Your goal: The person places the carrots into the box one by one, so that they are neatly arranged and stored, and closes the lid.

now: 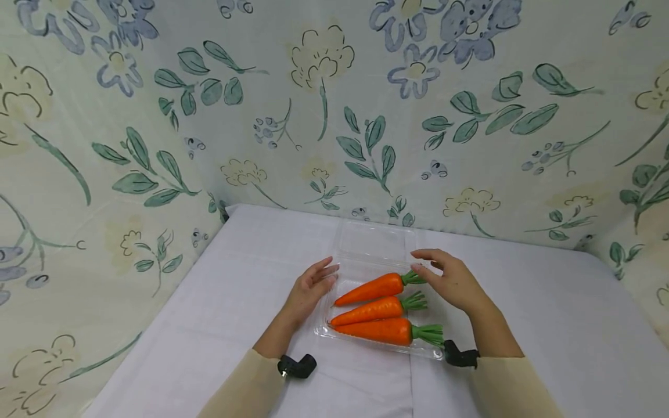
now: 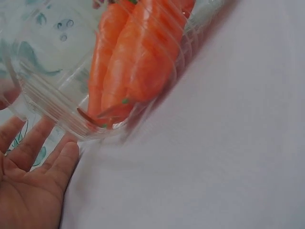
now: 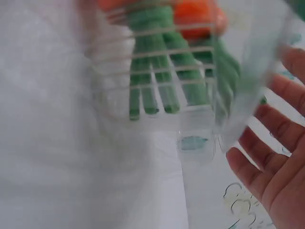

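Observation:
A clear plastic clamshell box (image 1: pixel 325 331) lies on the table, its lid (image 1: pixel 373 241) folded open toward the wall. Side by side inside are three orange carrots (image 1: pixel 372 288), their green tops (image 1: pixel 428 335) to the right. My left hand (image 1: pixel 308 293) is at the box's left side, fingers fairly straight and fingertips near the rim. In the left wrist view, that hand (image 2: pixel 35 183) is spread next to the ribbed plastic corner (image 2: pixel 57 107). My right hand (image 1: pixel 450 281) is at the back right corner, over the farthest carrot's top. The right wrist view shows its fingers (image 3: pixel 250 169) extended along the box's side.
A white cloth (image 1: pixel 251 261) covers the table, with a crease running toward the front edge. Behind and to the left hangs a floral curtain (image 1: pixel 313 116). Each wrist carries a small black camera mount (image 1: pixel 298 367).

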Available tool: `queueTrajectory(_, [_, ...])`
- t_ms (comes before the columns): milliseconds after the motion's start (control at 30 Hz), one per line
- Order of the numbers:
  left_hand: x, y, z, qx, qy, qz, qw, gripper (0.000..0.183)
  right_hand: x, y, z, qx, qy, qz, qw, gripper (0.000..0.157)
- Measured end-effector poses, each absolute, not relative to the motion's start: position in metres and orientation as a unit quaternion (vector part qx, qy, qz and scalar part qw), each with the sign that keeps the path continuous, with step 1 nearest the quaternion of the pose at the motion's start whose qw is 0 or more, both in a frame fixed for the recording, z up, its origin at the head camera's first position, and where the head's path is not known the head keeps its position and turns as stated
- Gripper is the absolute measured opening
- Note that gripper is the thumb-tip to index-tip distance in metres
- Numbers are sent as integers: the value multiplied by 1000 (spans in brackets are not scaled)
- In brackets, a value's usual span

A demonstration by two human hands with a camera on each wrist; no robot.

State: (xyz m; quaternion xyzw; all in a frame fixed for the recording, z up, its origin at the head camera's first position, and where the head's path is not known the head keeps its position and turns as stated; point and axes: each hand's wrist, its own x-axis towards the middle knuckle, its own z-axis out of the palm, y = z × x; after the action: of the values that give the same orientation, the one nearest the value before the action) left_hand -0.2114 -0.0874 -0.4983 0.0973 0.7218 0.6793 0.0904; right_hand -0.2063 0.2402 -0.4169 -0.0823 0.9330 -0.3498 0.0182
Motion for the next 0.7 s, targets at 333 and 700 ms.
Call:
queueTrajectory(333, [-215, -87, -494, 78, 700, 704, 92, 56, -200, 265, -438, 35, 877, -478, -32, 59])
queueTrajectory(700, [-237, -80, -482, 10, 704, 705, 88, 53, -201, 274, -453, 38, 807, -577, 117, 68])
